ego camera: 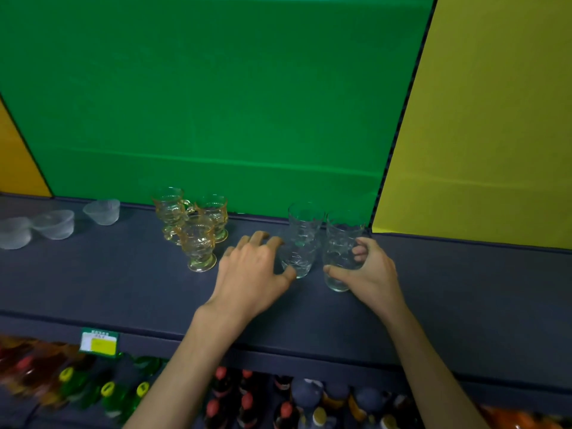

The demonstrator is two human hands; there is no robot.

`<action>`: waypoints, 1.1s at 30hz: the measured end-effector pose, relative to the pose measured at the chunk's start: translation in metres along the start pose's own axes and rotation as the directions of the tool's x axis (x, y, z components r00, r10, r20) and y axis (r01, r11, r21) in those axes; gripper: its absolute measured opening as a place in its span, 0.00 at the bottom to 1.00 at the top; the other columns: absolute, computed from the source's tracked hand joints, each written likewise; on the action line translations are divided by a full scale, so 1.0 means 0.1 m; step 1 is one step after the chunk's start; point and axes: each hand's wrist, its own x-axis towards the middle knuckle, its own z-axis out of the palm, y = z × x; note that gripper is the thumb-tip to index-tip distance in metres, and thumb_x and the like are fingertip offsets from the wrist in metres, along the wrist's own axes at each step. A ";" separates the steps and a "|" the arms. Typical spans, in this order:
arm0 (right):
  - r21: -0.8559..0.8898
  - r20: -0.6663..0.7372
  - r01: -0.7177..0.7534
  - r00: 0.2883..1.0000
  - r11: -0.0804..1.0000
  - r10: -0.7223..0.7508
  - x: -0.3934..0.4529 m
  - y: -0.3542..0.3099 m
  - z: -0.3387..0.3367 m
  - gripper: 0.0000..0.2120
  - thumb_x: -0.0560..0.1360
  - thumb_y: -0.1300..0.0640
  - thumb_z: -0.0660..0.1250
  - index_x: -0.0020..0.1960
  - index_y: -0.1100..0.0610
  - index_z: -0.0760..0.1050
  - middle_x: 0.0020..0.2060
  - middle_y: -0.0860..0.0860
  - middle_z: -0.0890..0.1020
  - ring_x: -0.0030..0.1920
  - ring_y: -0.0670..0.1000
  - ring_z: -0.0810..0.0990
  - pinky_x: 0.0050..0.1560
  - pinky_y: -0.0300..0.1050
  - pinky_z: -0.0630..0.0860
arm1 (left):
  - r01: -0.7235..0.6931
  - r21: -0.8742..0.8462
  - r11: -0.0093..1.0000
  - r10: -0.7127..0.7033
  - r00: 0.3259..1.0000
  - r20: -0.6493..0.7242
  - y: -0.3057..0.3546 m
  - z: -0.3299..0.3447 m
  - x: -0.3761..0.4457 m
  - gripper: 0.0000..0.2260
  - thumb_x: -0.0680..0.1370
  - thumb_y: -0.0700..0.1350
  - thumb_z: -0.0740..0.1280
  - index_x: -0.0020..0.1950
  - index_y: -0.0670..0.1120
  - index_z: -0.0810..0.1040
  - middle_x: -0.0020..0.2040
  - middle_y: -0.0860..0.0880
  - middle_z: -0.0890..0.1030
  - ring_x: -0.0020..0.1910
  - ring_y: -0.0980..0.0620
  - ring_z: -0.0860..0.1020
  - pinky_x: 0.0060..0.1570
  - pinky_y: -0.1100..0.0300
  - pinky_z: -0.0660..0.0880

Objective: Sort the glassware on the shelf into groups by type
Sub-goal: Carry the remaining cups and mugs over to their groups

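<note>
Two clear patterned tumblers stand side by side on the dark grey shelf (93, 289). My left hand (253, 270) wraps the left tumbler (305, 230) from its left side, thumb at the base. My right hand (371, 270) grips the right tumbler (340, 243), thumb low at the front and fingers behind it. Three amber footed mugs with handles (198, 239) cluster to the left of my left hand. Three frosted glass bowls (55, 224) sit in a row at the far left.
Green (216, 103) and yellow (479, 134) panels back the shelf. A price label (99, 342) hangs on the front edge. Below it, a lower shelf holds bottles with red and yellow caps (247, 400).
</note>
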 end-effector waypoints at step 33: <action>0.080 0.471 0.854 0.422 0.514 -0.775 -1.62 -2.37 1.82 0.21 0.81 0.45 0.61 0.72 0.48 0.70 0.65 0.46 0.74 0.65 0.51 0.72 0.64 0.50 0.69 | 0.609 0.179 0.773 -0.569 0.790 -0.228 -2.03 -1.11 -2.10 0.26 0.77 0.64 0.57 0.74 0.56 0.69 0.72 0.52 0.72 0.68 0.48 0.71 0.60 0.50 0.72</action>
